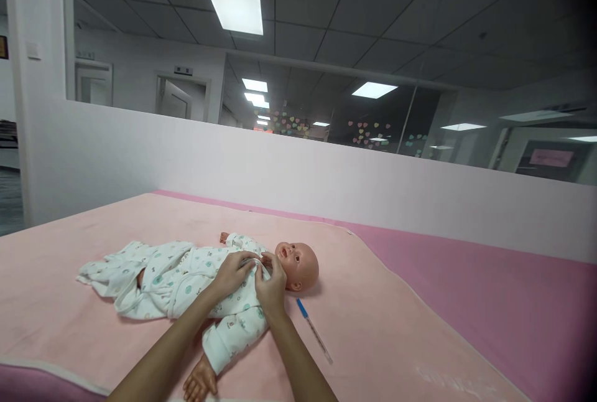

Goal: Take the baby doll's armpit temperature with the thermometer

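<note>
A bald baby doll [305,268] lies on its back, its head to the right. It wears a white baby romper [186,277] with a small green and brown print. At the neckline, my left hand [233,272] has its fingers closed on the romper's front edge; a small greyish bit shows by its fingertips, too small to name. Close beside it, below the doll's chin, my right hand [271,284] pinches the cloth of the same neckline. My fingers partly hide the fastening there. One doll hand [200,380] sticks out of the near sleeve.
A blue-capped clear pen [314,330] lies right of my right forearm. The doll rests on a peach pad [373,327] over a pink mat [443,271]. Behind stands a low white wall [298,165] with glass above it.
</note>
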Demonstrator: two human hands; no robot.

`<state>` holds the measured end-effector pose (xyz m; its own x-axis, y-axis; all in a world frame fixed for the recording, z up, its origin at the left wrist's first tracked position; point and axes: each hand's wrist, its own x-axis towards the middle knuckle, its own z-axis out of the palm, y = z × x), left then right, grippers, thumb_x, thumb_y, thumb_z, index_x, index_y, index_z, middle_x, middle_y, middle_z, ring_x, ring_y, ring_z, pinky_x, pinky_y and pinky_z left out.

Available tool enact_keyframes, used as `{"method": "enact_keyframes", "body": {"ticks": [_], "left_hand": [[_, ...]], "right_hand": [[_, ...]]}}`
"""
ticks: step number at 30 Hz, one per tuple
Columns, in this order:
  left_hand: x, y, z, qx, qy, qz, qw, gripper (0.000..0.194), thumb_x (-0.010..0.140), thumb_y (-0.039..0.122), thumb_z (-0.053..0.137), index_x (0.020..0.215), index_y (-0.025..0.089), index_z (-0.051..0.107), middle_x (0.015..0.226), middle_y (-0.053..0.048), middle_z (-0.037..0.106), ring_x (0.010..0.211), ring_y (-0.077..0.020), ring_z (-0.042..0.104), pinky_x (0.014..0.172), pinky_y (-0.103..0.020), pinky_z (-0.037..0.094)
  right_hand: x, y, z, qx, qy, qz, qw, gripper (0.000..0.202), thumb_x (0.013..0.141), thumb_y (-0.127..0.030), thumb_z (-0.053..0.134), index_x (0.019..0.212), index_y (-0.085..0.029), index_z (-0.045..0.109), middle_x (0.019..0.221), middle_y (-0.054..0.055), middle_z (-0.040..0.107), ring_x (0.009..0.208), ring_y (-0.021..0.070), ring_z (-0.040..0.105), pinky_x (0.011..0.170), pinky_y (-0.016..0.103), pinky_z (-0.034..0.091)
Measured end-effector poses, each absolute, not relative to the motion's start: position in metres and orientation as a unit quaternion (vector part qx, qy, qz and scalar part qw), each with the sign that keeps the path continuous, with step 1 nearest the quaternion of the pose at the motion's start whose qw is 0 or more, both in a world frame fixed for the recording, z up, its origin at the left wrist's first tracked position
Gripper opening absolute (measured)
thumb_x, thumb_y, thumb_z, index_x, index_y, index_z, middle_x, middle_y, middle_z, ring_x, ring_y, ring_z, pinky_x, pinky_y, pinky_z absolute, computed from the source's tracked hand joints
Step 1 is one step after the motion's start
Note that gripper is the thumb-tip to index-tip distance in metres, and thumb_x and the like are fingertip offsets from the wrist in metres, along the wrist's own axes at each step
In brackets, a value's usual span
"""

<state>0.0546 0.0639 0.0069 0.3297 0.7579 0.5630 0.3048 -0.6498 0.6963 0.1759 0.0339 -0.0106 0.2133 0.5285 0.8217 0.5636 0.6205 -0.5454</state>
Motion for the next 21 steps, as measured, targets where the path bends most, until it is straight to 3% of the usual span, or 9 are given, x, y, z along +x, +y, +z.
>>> {"method": "enact_keyframes", "body": {"ticks": [21], "left_hand": [[0.0577, 0.0571, 0.0090, 0.821, 0.406, 0.392, 0.086, 0.023, 0.084, 0.020, 0.034, 0.090, 0.020, 0.056, 0.093, -0.005, 0.055, 0.091, -0.0204, 0.047, 0.082, -0.038, 0.036]], "right_hand": [[0.1758, 0.0331, -0.0111, -0.436, -0.626, -0.024, 0.646, 0.018, 0.080, -0.013, 0.041, 0.089, -0.019, 0.055, 0.083, 0.005, 0.060, 0.077, 0.0160, 0.057, 0.071, 0.029, 0.048]]}}
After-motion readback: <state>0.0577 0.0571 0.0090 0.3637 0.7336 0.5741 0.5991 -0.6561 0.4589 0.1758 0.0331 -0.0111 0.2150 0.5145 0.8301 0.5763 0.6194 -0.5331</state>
